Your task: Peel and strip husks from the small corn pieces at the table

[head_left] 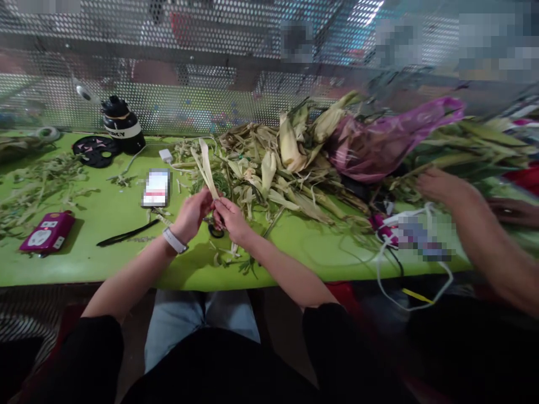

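Pale corn husk strips [206, 165] rise from between my two hands above the green tabletop. My left hand [194, 212], with a white band at its wrist, is closed around the lower part of the strips. Against it, my right hand [231, 216] pinches the same husk strips near their base. A dark ring like a scissors handle [216, 231] shows just below my fingers; whether a hand touches it I cannot tell. Behind my hands spreads a large heap of dry corn husks [269, 174]. Small husk scraps [229, 252] lie in front of them.
A phone [155, 188], a black strap [128, 233], a purple power adapter [48, 231], a black bottle [122, 123] and a black mask-like piece [96, 151] are at left. A pink plastic bag [374, 140] sits on the heap. At right, another person's hand [446, 185] reaches near white cables [415, 306].
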`<state>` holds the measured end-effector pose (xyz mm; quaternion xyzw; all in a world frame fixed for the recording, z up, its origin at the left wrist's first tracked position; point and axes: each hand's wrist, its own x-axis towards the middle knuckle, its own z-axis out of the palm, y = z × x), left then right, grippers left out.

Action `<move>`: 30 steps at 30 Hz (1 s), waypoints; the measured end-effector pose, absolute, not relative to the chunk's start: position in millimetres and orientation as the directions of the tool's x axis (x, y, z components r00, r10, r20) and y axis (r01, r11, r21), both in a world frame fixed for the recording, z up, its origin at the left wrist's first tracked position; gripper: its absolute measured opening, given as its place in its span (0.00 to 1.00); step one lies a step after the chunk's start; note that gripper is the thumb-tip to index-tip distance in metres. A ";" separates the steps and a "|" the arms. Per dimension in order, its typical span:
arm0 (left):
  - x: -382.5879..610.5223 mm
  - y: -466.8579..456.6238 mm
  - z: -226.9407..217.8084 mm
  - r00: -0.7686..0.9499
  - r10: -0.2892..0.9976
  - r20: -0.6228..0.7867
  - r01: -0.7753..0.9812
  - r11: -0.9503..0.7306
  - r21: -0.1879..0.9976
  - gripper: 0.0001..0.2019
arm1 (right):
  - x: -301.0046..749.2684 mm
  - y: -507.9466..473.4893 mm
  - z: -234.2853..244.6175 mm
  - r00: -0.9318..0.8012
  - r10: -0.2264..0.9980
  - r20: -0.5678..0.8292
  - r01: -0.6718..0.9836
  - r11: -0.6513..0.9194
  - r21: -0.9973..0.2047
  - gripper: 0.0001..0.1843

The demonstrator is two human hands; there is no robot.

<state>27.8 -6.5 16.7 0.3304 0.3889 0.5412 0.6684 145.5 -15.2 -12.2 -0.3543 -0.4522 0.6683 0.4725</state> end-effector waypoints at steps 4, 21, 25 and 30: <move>43.6 -23.5 7.6 0.156 0.987 -0.036 -0.269 0.077 0.960 0.12 | 147.0 -8.0 -15.0 -0.222 0.972 -0.077 -0.273 -0.138 -0.952 0.16; 27.7 -7.8 26.9 0.042 0.999 0.031 -0.412 -0.011 0.911 0.07 | 169.9 -3.9 4.3 -0.302 0.951 0.072 -0.011 0.072 -0.997 0.14; 15.9 -8.1 28.5 0.219 0.972 -0.080 -0.316 0.148 0.937 0.08 | 182.6 7.8 10.3 -0.216 0.971 0.105 -0.115 0.081 -0.990 0.12; 17.5 -25.2 21.9 0.420 0.875 -0.240 -0.273 0.374 0.886 0.08 | 171.7 8.6 2.3 -0.615 0.788 -0.021 -0.347 -0.294 -0.891 0.18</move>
